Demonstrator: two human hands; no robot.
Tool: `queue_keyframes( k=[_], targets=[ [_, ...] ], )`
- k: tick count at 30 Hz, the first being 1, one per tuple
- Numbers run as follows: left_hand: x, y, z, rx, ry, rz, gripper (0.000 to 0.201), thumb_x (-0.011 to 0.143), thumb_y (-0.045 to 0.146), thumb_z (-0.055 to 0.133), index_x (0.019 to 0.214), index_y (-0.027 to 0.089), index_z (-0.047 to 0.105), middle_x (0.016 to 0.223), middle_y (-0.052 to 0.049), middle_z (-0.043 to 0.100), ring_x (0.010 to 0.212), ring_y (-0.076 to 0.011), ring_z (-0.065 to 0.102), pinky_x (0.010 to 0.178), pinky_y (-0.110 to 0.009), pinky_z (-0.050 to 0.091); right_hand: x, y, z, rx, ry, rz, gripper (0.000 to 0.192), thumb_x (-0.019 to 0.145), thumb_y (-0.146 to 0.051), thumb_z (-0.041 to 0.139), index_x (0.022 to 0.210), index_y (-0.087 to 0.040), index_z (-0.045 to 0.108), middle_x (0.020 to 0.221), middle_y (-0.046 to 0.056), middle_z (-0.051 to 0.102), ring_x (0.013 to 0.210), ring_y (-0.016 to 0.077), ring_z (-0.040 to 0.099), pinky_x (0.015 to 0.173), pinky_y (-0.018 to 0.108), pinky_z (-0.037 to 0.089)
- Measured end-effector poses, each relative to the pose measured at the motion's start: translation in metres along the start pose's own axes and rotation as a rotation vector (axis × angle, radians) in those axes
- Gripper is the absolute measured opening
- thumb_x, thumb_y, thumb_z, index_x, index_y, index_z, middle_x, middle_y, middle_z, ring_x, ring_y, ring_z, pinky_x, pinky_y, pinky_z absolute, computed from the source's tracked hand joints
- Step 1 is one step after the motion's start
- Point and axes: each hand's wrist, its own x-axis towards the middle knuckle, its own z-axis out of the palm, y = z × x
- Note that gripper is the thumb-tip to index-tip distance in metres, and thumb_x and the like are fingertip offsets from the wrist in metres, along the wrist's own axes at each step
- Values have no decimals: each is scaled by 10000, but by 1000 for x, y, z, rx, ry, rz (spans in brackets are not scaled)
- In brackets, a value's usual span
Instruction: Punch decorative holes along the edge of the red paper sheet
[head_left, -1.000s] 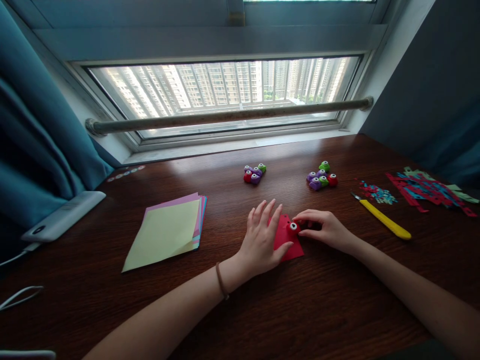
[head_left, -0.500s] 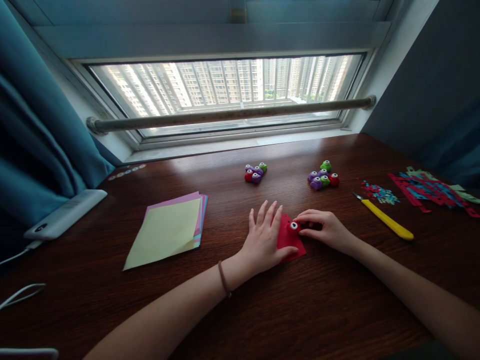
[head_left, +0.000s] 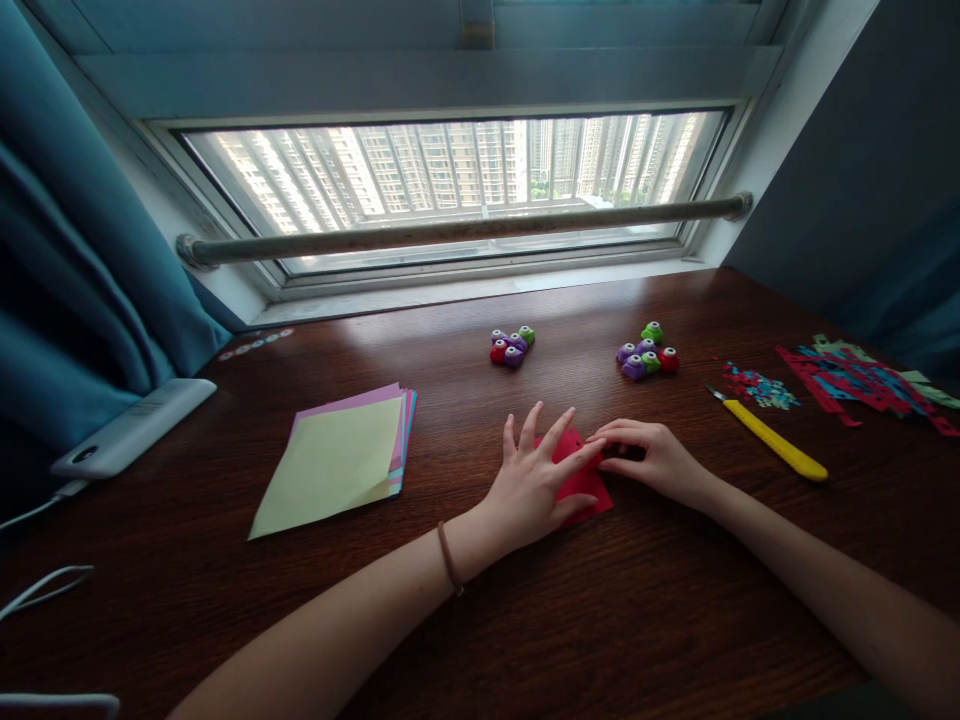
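My left hand (head_left: 529, 482) lies over a red sheet of paper (head_left: 594, 488) with its fingers spread. Its index finger reaches across the spot where a red paper punch sits at the sheet's right side, so the punch is almost wholly hidden. From the right, my right hand (head_left: 660, 460) pinches the punch between thumb and fingers. Beyond the hands stand two groups of small paper punches: a purple, red and green cluster (head_left: 514, 350) in the middle and another group (head_left: 636, 365) farther right.
A stack of coloured paper (head_left: 330, 465) lies at left. To the right are a yellow-handled craft knife (head_left: 776, 440), punched confetti (head_left: 761, 385) and paper scraps (head_left: 862, 375). A white power strip (head_left: 135, 430) with a cable is at far left, below the window bar (head_left: 465, 233).
My left index finger has moved right from the paper onto the top of the red punch, covering its white button. My right hand stays in place.
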Motion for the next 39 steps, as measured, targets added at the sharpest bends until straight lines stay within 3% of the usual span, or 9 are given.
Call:
queue_keyframes(
  k=[8,12,15,18,23,27,29,32,39],
  targets=[
    [2,-3,2,-33,-30,3,599,801,507,565,1337,408,317,1463,-31,226,1322,-391,69,965,-702,70,1,-6,-3,97,23,57,354,732,-363,663,1056,-225,625,1065,57,605,841,170,583,708,294,487],
    [2,-2,0,-60,-28,3,546,825,512,527,1327,403,342,1452,-42,250,1320,-381,92,964,-697,99,11,-16,-1,227,222,167,349,791,-404,559,1082,-214,580,1083,67,600,924,197,576,746,314,496],
    [1,-1,-1,-63,-7,-1,508,841,493,510,1318,400,361,1442,-52,269,1317,-379,109,961,-697,105,27,-22,7,113,348,215,287,835,-382,463,999,-183,588,983,80,628,852,199,589,743,331,484],
    [1,-1,-1,-65,-6,-5,477,851,487,496,1305,402,380,1437,-55,274,1318,-380,106,959,-699,89,47,-24,17,38,372,199,242,833,-326,438,959,-175,579,982,90,616,874,207,579,782,352,465],
    [0,-5,-1,-135,2,-38,553,847,509,484,1351,387,292,1455,-67,218,1321,-370,112,974,-679,103,58,-20,15,49,312,181,221,762,-141,409,911,-185,566,968,69,621,898,190,581,826,352,451],
    [0,-9,3,-212,76,-197,867,757,546,578,1413,215,119,1415,-148,269,1307,-333,181,1008,-609,177,38,-14,-1,125,127,214,238,674,-96,463,859,-184,584,896,49,645,831,184,615,719,312,493],
    [0,-9,4,-206,78,-226,853,697,518,648,1367,173,250,1365,-157,340,1300,-339,192,1012,-609,173,26,-12,-6,188,-4,218,238,696,-145,531,924,-183,585,928,51,648,868,193,613,718,310,493],
    [-1,-7,4,-181,53,-198,640,660,485,690,1199,211,480,1317,-121,396,1296,-360,175,1011,-637,116,13,-8,-8,224,-95,215,363,699,-290,657,1034,-187,565,1003,64,643,923,209,601,752,327,480],
    [-2,-5,1,-139,29,-167,597,685,505,665,1184,219,505,1338,-115,378,1285,-370,165,1001,-660,88,11,-4,-3,162,-23,199,445,698,-370,691,1086,-194,562,947,53,667,861,202,614,706,328,466]
  ],
)
